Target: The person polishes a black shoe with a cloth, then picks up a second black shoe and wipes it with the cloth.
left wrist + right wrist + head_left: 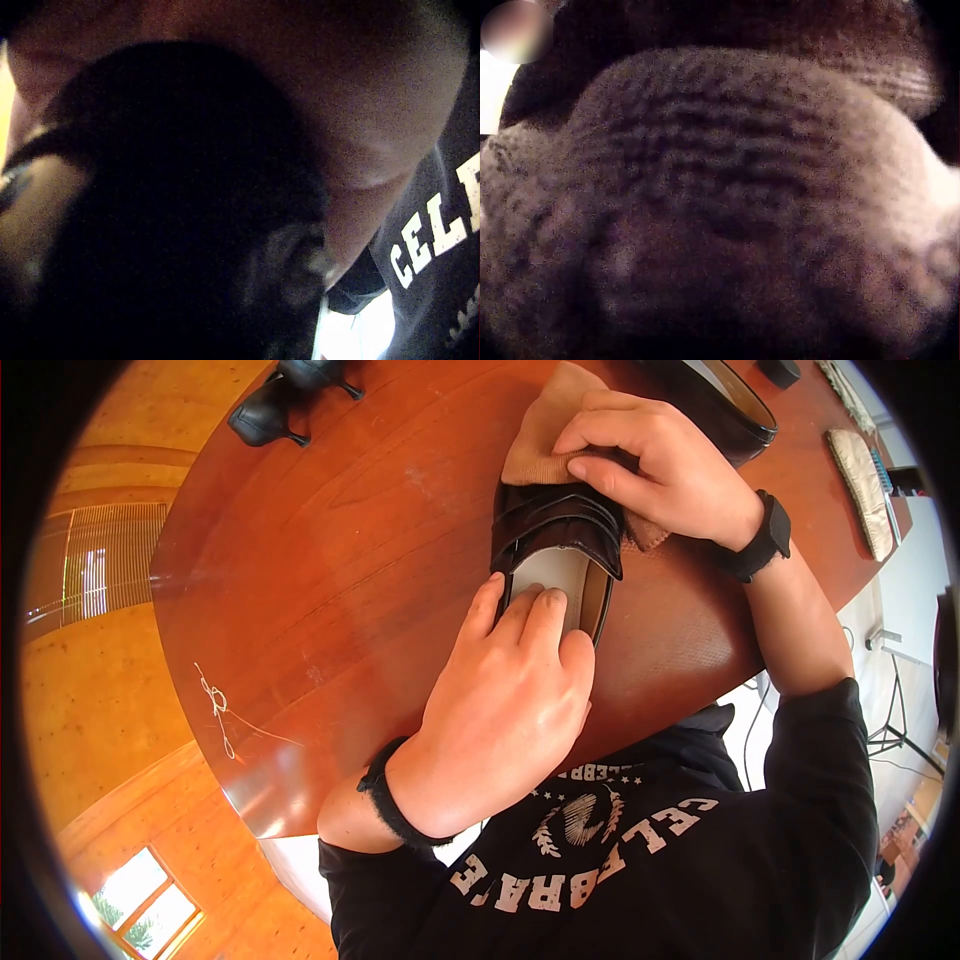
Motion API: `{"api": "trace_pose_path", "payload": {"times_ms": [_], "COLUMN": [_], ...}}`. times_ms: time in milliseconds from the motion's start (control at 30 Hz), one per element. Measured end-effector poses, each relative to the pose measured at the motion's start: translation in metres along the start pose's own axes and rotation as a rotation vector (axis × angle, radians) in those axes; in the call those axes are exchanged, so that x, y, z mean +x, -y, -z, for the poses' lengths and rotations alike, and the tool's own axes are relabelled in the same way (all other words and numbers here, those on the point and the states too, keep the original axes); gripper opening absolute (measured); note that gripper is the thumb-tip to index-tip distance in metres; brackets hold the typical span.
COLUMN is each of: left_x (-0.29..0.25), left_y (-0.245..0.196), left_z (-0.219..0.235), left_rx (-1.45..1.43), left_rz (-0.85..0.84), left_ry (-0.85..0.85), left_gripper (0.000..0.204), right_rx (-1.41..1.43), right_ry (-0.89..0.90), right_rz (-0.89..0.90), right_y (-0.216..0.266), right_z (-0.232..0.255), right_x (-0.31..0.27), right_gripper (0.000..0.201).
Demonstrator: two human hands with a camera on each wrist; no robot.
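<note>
A black leather loafer with a strap across its upper lies on the table, its opening towards the person. My left hand grips its heel end, with fingers reaching inside over the pale insole. Over the toe is a tan ribbed cloth, which my right hand holds between thumb and fingers against the shoe. A corner of the cloth hangs out on the shoe's right side. The left wrist view is mostly dark, with skin and the printed shirt; dim ribbed fabric fills the right wrist view.
Another black shoe stands beyond the right hand. Black heeled shoes are at the far left of the brown table. A thin tangled string lies near the left edge, and a beige padded item at the right edge.
</note>
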State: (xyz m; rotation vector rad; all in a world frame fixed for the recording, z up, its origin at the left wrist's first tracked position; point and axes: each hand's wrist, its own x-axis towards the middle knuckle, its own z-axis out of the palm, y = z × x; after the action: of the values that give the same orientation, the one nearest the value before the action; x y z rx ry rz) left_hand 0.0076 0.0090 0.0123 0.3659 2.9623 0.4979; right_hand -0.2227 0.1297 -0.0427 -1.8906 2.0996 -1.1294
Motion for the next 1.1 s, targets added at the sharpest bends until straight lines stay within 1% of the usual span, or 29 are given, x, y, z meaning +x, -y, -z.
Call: {"api": "trace_pose_path", "payload": {"times_ms": [33,133,267,367,467,567,667,767,867,1100], "left_x": [0.000,-0.001,-0.001,-0.001,-0.001,-0.001,-0.001,-0.001,-0.001,-0.001], "left_y": [0.000,0.000,0.000,0.000,0.000,0.000,0.000,0.000,0.001,0.000], "left_z": [0.000,-0.001,-0.001,-0.001,-0.001,-0.002,-0.001,-0.001,-0.001,0.000], "left_rx": [0.000,0.005,0.004,0.002,-0.001,0.001,-0.001,-0.004,-0.004,-0.005], "left_rz": [0.000,-0.001,0.002,0.005,0.005,0.006,0.006,0.003,0.001,0.005], "left_ry": [0.001,-0.005,0.003,0.005,-0.004,-0.008,-0.002,0.003,0.002,0.009], "left_gripper": [0.040,0.040,0.041,0.041,0.041,0.041,0.041,0.041,0.041,0.041], "right_rx": [-0.027,-0.078,-0.099,-0.173,-0.171,-0.182,-0.162,-0.133,-0.115,-0.149], "right_ry": [-0.018,-0.073,-0.084,-0.157,-0.174,-0.194,-0.152,-0.159,-0.148,-0.134], "right_rz": [-0.014,-0.141,-0.162,-0.103,-0.198,-0.169,-0.230,-0.214,-0.239,-0.250], "right_y": [0.000,-0.003,-0.001,-0.009,-0.013,-0.014,-0.010,-0.011,-0.011,-0.010], "right_z": [-0.001,-0.001,-0.001,-0.002,-0.001,-0.005,-0.002,-0.002,-0.002,-0.002], "right_x": [0.000,-0.001,0.000,-0.001,-0.002,-0.002,-0.001,-0.001,-0.002,-0.001], "right_gripper": [0.015,0.016,0.018,0.018,0.019,0.020,0.020,0.020,0.020,0.020]}}
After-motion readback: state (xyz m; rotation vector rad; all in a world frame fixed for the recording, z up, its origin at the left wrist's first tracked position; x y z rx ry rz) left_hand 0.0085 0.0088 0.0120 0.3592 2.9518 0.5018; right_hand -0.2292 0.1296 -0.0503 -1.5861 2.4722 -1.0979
